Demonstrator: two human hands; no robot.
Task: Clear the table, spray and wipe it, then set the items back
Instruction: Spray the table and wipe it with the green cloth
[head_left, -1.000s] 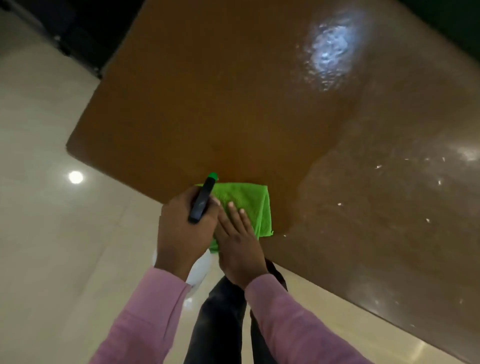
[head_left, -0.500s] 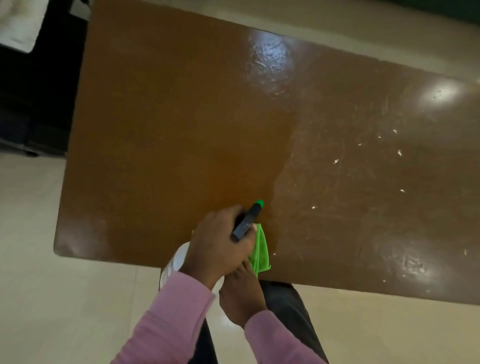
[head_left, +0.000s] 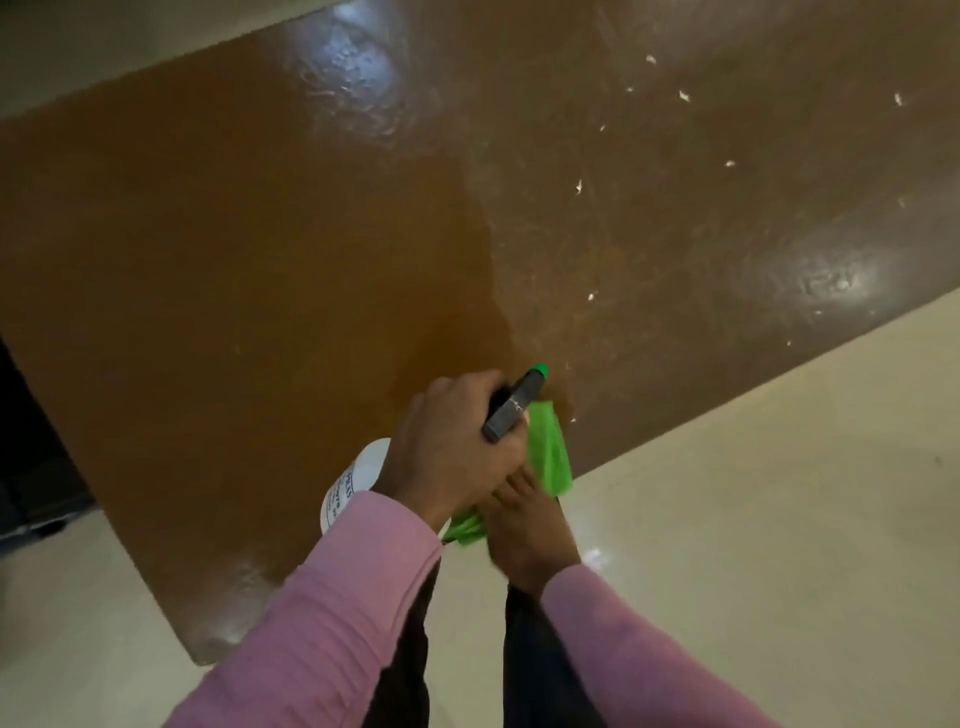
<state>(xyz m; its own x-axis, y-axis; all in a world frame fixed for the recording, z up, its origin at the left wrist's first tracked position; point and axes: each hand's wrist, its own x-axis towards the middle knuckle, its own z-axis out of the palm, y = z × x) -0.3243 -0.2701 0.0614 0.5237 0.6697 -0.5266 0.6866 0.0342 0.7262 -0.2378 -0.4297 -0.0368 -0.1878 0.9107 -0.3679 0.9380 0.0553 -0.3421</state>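
Tabletop (head_left: 234, 260), brown and glossy, is seen from above at a slant and fills most of the view. A spray bottle (head_left: 511, 410) is gripped in the left hand (head_left: 457, 441) just over the near edge of the tabletop. The fingers are curled round its neck. Its dark trigger head, tipped with a green nozzle, is pointed away toward the right part of the surface, and its white labelled body is seen below the hand.

A green cloth (head_left: 550, 447) is bunched at that same near edge, just under and to the right of the bottle's head, with a further fold showing beside the left wrist. The right hand (head_left: 524, 530) is laid against the cloth and tucked beneath the left hand, so that the two hands touch. Its fingers are mostly hidden, and whether they lie flat or are curled into the cloth cannot be told.

Pink sleeves (head_left: 337, 613) are worn on both arms. Small white specks (head_left: 578, 186) are scattered over the darker right half of the tabletop. A pale floor (head_left: 753, 493) is seen around it.
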